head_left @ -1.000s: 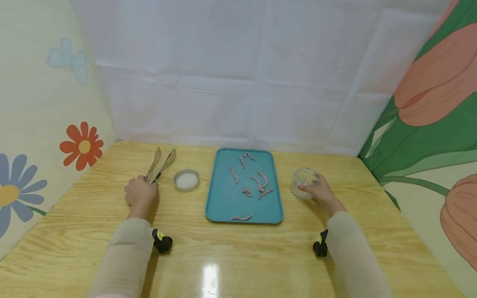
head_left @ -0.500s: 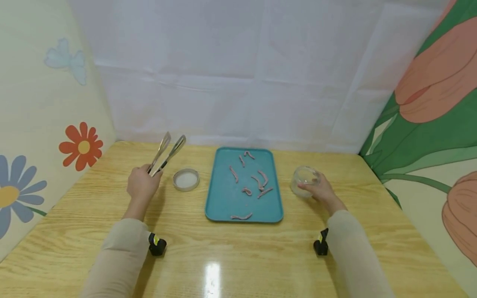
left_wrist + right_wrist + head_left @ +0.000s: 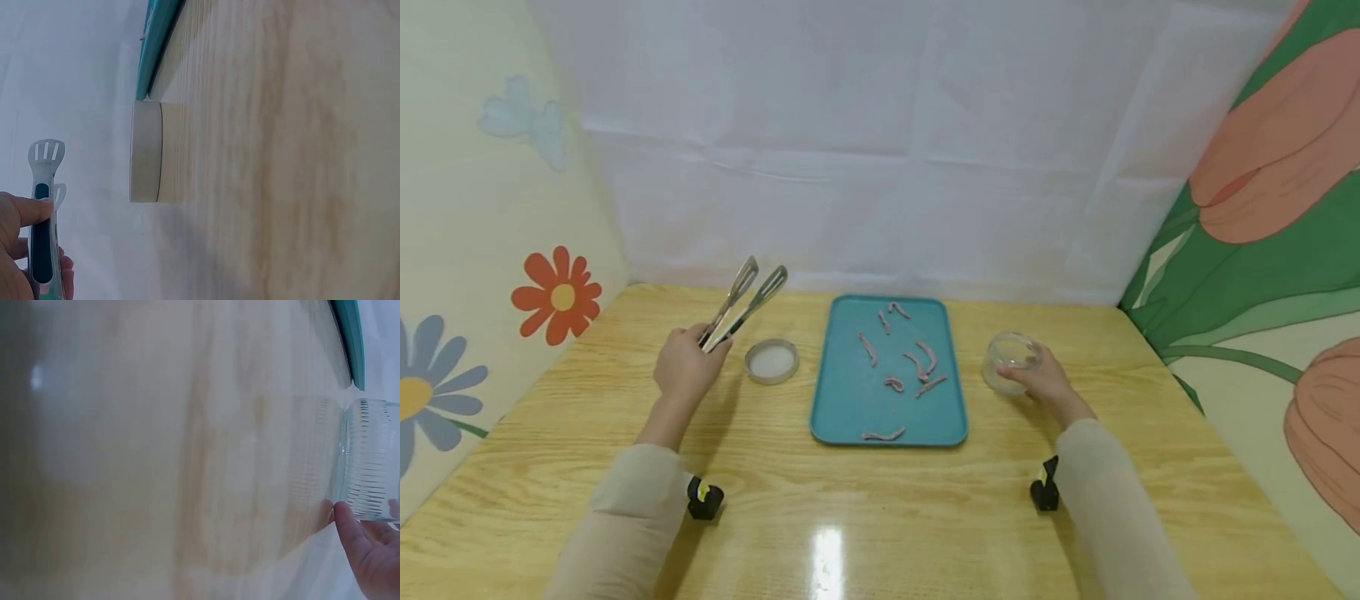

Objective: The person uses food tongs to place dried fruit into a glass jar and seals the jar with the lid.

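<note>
My left hand (image 3: 688, 364) grips a pair of metal tongs (image 3: 747, 302) by its dark-inlaid handles, raised above the table with the slotted tips apart. In the left wrist view the thumb presses along the tongs' handle (image 3: 42, 231). My right hand (image 3: 1047, 381) holds a clear ribbed glass jar (image 3: 1006, 367) by its right side; the jar stands on the table. In the right wrist view the thumb lies at the base of the jar (image 3: 369, 462). Between the hands is a blue tray (image 3: 850, 408) with several thin pinkish strips, such as one strip (image 3: 868, 349), scattered on it.
A round, shallow lid-like dish (image 3: 772, 362) lies between the left hand and the tray. A white cloth (image 3: 850, 150) hangs behind the wooden table (image 3: 880, 517). Flower-printed panels flank both sides.
My left hand has lifted the tongs off the table, up and slightly to the right. The right hand and the jar stay in place.
</note>
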Available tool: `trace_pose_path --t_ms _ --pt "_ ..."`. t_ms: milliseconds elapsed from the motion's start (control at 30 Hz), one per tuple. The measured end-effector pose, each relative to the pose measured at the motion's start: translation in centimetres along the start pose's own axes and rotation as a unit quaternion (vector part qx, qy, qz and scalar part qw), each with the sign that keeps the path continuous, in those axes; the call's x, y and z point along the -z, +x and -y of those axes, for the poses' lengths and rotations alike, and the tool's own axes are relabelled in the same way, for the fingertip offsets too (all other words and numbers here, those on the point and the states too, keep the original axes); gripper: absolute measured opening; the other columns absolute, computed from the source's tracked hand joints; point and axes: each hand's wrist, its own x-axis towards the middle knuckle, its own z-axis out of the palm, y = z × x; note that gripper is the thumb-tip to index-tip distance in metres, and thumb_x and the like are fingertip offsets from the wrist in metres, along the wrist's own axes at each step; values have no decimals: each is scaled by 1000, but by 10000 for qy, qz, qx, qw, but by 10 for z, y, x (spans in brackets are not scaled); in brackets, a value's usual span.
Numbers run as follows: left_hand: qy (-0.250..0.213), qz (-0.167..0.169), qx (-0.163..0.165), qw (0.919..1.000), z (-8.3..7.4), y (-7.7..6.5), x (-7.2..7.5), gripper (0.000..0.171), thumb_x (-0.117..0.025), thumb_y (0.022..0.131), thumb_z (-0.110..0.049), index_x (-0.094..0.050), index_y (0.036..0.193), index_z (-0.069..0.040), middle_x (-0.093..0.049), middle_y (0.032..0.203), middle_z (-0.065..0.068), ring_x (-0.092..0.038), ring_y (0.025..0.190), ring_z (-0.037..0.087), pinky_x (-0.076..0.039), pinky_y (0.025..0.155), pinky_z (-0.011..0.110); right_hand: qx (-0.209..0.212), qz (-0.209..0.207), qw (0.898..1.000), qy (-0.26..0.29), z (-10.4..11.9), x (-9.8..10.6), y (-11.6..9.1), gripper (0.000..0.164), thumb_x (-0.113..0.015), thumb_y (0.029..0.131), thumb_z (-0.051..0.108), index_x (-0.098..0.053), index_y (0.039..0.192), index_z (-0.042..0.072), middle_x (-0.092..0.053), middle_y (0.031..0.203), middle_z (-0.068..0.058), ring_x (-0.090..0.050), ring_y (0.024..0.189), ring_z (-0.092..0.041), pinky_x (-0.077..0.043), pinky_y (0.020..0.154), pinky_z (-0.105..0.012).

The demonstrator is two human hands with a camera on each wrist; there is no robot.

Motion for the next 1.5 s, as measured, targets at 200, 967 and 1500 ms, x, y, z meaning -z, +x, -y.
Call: trace_pose_path --t_ms 200,967,1500 --pt "109 3 -449 9989 -5 -4 3 44 -54 83 -35 -53 114 -4 -47 90 20 -47 69 32 -35 48 39 -20 -83 9999 -55 1 -2 1 103 -74 67 32 -4 138 4 -16 134 -28 -24 119 -39 -31 88 -46" --pt "147 188 -1616 9866 -44 -29 -5 39 -64 77 -32 -60 99 0 -52 79 15 -47 57 23 -36 45 34 -48 -41 10000 35 -1 0 4 99 -72 69 27 -4 138 5 -17 133 -27 -25 118 -39 -31 88 -45" --pt "-211 908 -2328 9681 -56 -39 -24 27 -71 70 -28 -66 89 -10 -58 84 2 -49 68 16 -38 52 31 0 -187 9998 -110 4 -1 -2 103 -74 65 34 -8 137 4 -21 133 -26 -27 117 -38 -34 86 -45"
